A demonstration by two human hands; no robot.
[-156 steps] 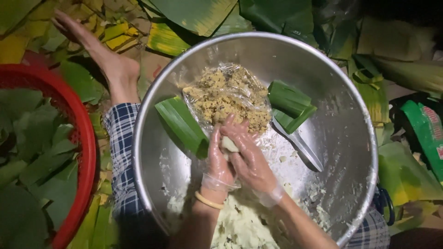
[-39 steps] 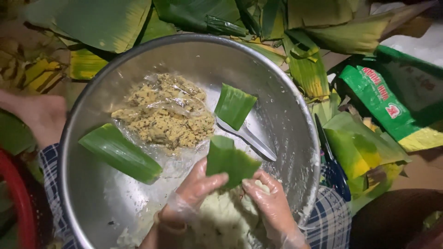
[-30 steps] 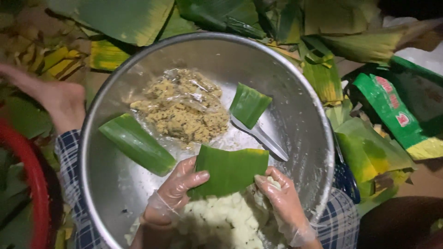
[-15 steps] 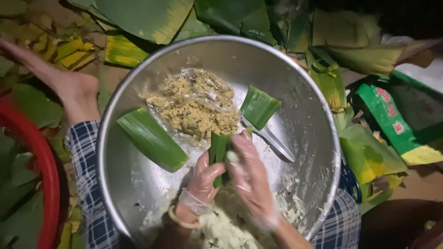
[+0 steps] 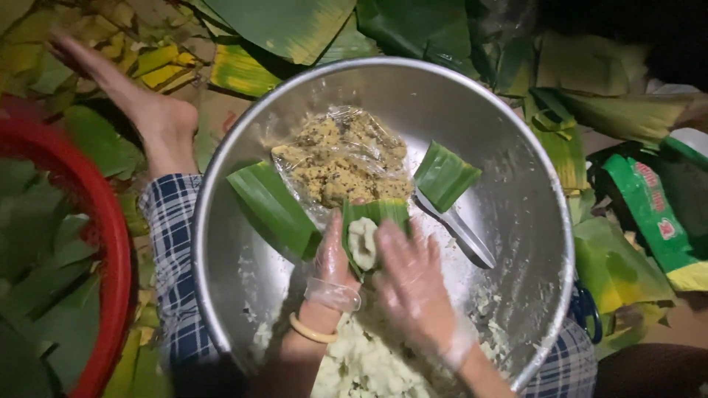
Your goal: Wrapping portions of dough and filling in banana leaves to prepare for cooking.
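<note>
Leaf-strewn floor, steel basin (image 5: 516, 243) on lap, left hand (image 5: 333, 265) cupping folded green leaf (image 5: 372, 217) with white dough (image 5: 363, 243) inside, right hand (image 5: 413, 284) pressing its side, yellow filling (image 5: 343, 158) behind.

Illumination is a single narrow source aimed from the camera side, centred on the metal bowl (image 5: 516, 221). The bowl wall returns soft glare above and to the right of the hands, without full washout. Brightness falls off sharply outward: the leaves (image 5: 287, 29) beyond the bowl are dim, and the upper right corner is near black. The right hand (image 5: 417, 284) shows motion blur along its fingers; the left hand (image 5: 335, 258) is sharper. The red basket (image 5: 103, 243), far left of the hands, is soft and smeared. Colour cast is warm. Fine detail carries compression noise in shadowed areas.
</note>
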